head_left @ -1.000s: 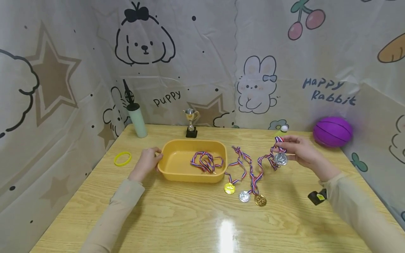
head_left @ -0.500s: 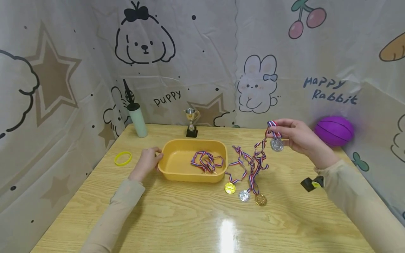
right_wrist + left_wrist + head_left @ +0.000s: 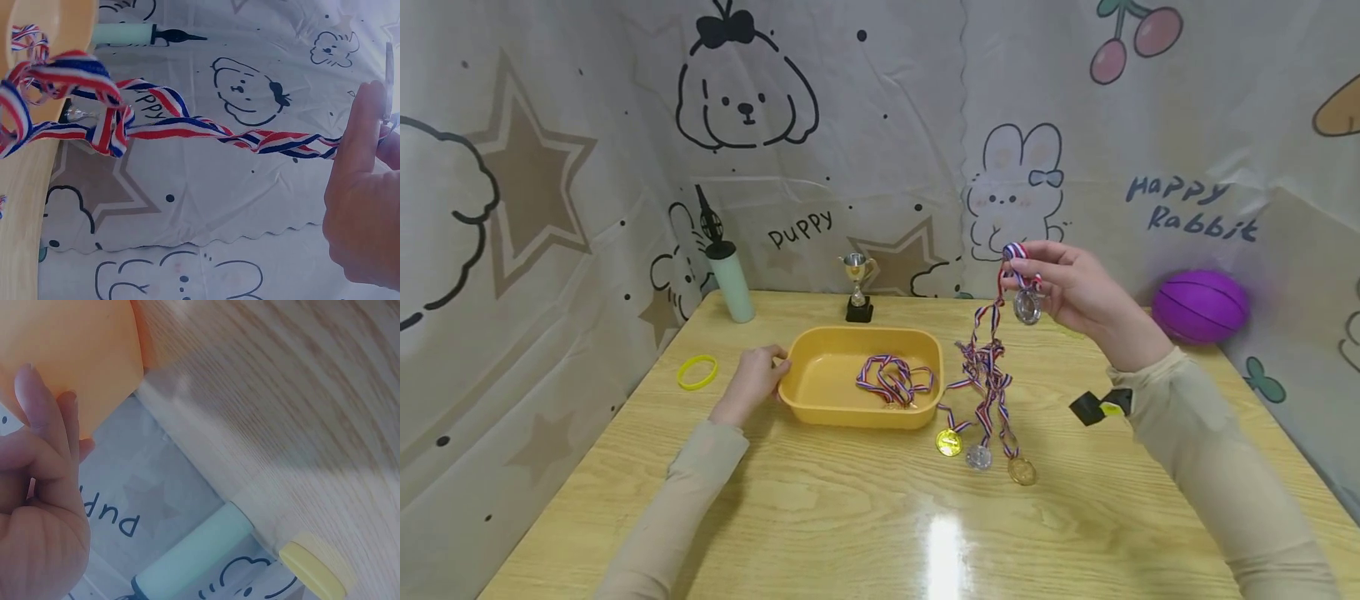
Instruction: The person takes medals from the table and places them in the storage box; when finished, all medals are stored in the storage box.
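Head view shows the right hand (image 3: 1078, 292), pinching the silver medal (image 3: 1027, 306), risen higher, while the left hand (image 3: 752, 385) stays curled on the yellow tray (image 3: 820, 408).

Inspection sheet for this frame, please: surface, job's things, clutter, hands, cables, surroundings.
Surface: wooden table, glossy, with a light glare near the front.
Job's things: silver medal lifted, its ribbon hanging tangled with others; three medals lie on the table; yellow tray holds one more ribbon.
Clutter: small trophy, mint pump, yellow wristband, purple ball.
Hands: right hand pinches the silver medal's ribbon; left hand rests its grip on the tray's edge.
Cables: nothing seen.
Surroundings: cartoon-print cloth backdrop on three sides.
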A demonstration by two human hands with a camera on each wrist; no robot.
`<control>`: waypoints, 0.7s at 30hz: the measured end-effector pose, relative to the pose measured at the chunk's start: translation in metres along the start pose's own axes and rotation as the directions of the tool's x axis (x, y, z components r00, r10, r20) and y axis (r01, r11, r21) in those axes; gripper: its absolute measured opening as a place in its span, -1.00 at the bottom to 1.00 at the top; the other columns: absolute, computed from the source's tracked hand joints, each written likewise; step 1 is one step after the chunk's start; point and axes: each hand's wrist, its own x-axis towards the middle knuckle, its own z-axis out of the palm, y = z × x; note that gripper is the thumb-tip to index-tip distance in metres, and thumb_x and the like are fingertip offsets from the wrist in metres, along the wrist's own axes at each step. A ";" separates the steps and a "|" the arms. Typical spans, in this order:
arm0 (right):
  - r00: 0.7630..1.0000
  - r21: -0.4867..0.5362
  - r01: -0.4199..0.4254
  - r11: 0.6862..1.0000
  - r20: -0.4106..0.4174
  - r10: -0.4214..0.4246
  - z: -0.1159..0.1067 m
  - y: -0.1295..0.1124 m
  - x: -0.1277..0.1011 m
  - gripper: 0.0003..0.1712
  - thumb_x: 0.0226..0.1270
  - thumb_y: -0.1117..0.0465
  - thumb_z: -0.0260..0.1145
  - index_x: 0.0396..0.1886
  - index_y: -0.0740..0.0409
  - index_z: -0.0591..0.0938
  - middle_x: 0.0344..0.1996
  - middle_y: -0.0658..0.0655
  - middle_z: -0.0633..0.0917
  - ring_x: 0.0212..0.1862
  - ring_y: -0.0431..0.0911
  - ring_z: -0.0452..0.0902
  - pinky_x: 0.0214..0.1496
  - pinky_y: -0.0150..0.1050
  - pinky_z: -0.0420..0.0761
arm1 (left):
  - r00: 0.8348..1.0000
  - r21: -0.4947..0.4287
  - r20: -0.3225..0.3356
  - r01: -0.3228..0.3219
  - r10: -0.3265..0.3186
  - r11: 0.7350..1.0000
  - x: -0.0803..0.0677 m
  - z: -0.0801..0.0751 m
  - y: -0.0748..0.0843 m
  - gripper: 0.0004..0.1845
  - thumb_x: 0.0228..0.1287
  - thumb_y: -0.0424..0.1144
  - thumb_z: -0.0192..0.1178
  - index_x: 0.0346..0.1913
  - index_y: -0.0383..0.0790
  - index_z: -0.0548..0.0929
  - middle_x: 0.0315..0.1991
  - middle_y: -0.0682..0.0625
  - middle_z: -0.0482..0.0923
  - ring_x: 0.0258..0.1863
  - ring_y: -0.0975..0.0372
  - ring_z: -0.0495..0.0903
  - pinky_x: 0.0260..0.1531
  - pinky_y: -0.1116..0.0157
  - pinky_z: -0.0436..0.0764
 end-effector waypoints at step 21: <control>0.993 0.115 0.120 0.986 -0.010 -0.120 0.040 -0.026 0.014 -0.88 0.29 0.43 0.25 -0.23 0.23 0.66 -0.33 0.15 0.69 -0.40 -0.08 0.72 -0.49 -0.36 0.61 | 1.000 0.008 -0.010 0.014 -0.013 1.000 0.000 0.001 0.003 -0.70 0.43 -0.35 0.03 0.06 -0.53 0.51 -0.59 -0.18 0.60 -0.69 0.07 0.61 -0.70 0.39 0.49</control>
